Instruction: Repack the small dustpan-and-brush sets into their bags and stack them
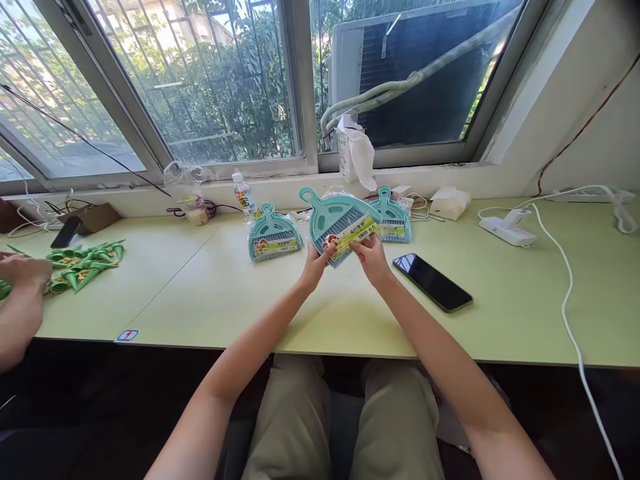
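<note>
A teal dustpan-and-brush set [336, 215] in clear wrap, with a yellow label, is held up and tilted above the table. My left hand [317, 263] grips its lower left edge, and my right hand [371, 257] grips the lower right edge by the label. Both hands are closed, thumbs on the front; the fingers behind it are hidden. Another wrapped dustpan-and-brush set [274, 233] lies to the left of it. To the right is a third such set [393, 219], partly covered by the held one.
A black phone [433, 282] lies right of my hands. Behind stand a bottle [243, 195], a tissue pack [355, 153] and a plastic bag [193, 200]. A white power strip [507, 229] trails a cable over the right edge. Far left, another person's hand [23, 273] is by green cone-shaped items [87, 263].
</note>
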Tool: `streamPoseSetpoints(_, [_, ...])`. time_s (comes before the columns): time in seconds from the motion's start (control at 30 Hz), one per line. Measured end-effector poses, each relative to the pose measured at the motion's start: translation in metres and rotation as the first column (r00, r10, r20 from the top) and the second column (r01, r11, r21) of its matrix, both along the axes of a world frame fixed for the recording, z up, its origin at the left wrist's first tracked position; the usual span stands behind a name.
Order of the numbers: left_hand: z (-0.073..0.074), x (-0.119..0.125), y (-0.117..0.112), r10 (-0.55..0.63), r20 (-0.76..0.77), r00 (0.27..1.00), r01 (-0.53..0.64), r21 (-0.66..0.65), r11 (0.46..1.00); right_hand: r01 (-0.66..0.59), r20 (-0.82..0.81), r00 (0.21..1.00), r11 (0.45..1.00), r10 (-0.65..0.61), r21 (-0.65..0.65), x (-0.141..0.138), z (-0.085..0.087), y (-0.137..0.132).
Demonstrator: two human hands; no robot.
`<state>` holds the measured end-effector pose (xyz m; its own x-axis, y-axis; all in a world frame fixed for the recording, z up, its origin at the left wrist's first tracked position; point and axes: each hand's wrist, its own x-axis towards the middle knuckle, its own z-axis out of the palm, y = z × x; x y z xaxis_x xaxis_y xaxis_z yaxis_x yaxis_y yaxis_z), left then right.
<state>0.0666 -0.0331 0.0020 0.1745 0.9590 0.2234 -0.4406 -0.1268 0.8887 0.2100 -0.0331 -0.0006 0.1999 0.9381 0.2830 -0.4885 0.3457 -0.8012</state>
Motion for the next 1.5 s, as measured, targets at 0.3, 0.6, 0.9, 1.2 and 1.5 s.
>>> streamPoseSetpoints(0.3, [0.001,-0.001,-0.001,0.015,0.008,1.000,-0.015,-0.017,1.000,-0.014,-0.092,0.996,0.999,0.011,-0.032,0.000,0.009,-0.004])
streamPoseSetpoints(0.6, [0.006,-0.002,-0.006,-0.014,-0.078,0.997,0.015,0.006,1.000,0.019,-0.088,0.996,0.998,-0.024,-0.057,0.003,0.008,0.000])
streamPoseSetpoints(0.9, [-0.002,0.003,-0.012,-0.185,-0.076,0.980,0.184,-0.019,0.983,0.106,-0.057,0.993,0.994,-0.106,-0.013,0.004,0.003,0.000])
streamPoseSetpoints(1.2, [-0.007,0.005,-0.010,-0.238,-0.120,0.964,0.232,-0.059,0.971,0.143,-0.095,0.985,0.989,-0.144,-0.024,0.003,-0.001,0.003])
streamPoseSetpoints(1.5, [-0.005,-0.021,0.031,0.017,-0.102,0.995,-0.037,-0.201,0.979,0.098,0.231,0.971,0.978,-0.055,-0.182,0.037,0.000,0.018])
